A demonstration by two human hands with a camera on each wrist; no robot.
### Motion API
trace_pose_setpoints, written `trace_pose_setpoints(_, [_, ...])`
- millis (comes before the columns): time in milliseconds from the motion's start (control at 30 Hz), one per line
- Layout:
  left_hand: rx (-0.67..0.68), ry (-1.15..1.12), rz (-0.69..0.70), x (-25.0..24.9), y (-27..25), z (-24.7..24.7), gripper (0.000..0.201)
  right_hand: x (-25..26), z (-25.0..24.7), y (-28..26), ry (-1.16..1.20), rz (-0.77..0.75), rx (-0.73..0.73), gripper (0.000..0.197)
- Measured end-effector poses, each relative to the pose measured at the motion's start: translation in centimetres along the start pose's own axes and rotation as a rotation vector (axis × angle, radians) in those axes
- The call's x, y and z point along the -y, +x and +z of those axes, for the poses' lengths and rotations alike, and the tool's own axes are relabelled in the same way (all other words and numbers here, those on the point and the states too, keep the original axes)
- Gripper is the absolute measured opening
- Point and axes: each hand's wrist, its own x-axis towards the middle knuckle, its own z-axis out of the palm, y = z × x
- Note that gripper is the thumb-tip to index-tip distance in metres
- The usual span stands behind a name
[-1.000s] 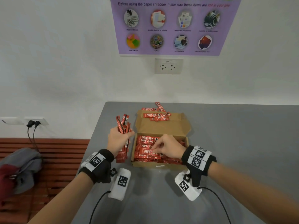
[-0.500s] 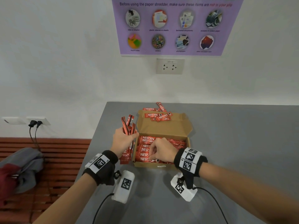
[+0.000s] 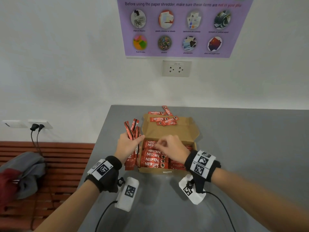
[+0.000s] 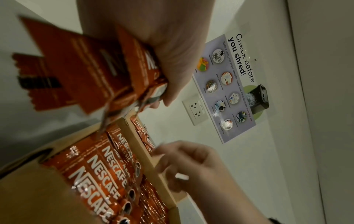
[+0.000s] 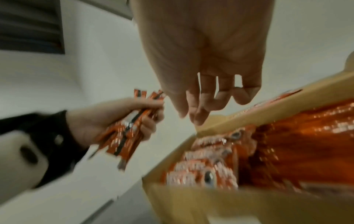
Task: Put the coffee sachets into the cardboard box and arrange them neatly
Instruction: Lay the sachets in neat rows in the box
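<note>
Since a second ago the right hand has lifted off the packed rows and drifted left across the cardboard box, toward the bundle the other hand carries. Its fingers hang loosely curled, and the right wrist view shows nothing between them. The left hand has barely shifted: it stays just outside the box's left wall, fingers wrapped round a bundle of coffee sachets that stand nearly upright, fanned at the top, their lower ends hanging down beside the box.

Inside the box, rows of sachets lie flat with their long axis running left to right, stacked from the near wall toward the far one. That is what the next move hinges on: the held bundle stands roughly crosswise to the packed rows, so any stick drawn from it must be turned flat and swung to lie along them. The empty right hand is close to the bundle's upper ends, near the left thumb, and looks best placed to pull one out.

A few loose sachets lie scattered on the open lid flap and on the grey desk beyond it, farther from both hands, so they probably come later.
</note>
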Motion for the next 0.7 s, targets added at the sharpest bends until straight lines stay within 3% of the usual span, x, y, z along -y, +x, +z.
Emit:
trace_pose_setpoints(67, [0.005, -0.007, 0.002, 0.0, 0.0, 0.2, 0.019, 0.7, -1.1, 0.0, 0.111, -0.008, -0.071, 0.025])
trace_pose_setpoints(200, [0.031, 0.015, 0.064, -0.4, -0.4, 1.8, 0.038, 2.8, -0.6, -0.8, 0.257, -0.075, 0.029, 0.032])
trace_pose_setpoints(333, [0.118, 0.000, 0.046, -0.4, -0.3, 2.1, 0.041, 2.4, -0.5, -0.6, 0.287, -0.027, -0.065, 0.029])
trace_pose_setpoints(400, [0.164, -0.046, 0.028, -0.4, -0.6, 1.8, 0.037, 1.9, -1.2, -0.4, 0.261, -0.003, -0.064, 0.021])
trace_pose_setpoints(500, [0.120, -0.139, 0.024, -0.7, -0.7, 1.3, 0.025, 1.2, -2.1, -0.6, 0.190, -0.015, -0.059, 0.009])
trace_pose_setpoints(567, [0.109, -0.209, -0.026, -0.8, -0.5, 0.9, 0.030, 0.8, -2.4, -0.8, 0.147, -0.018, -0.081, 0.015])
trace_pose_setpoints(700, [0.288, -0.305, -0.148, -1.3, -0.9, 0.9, 0.025, 0.4, -2.6, -1.2, -0.038, -0.074, -0.170, 0.014])
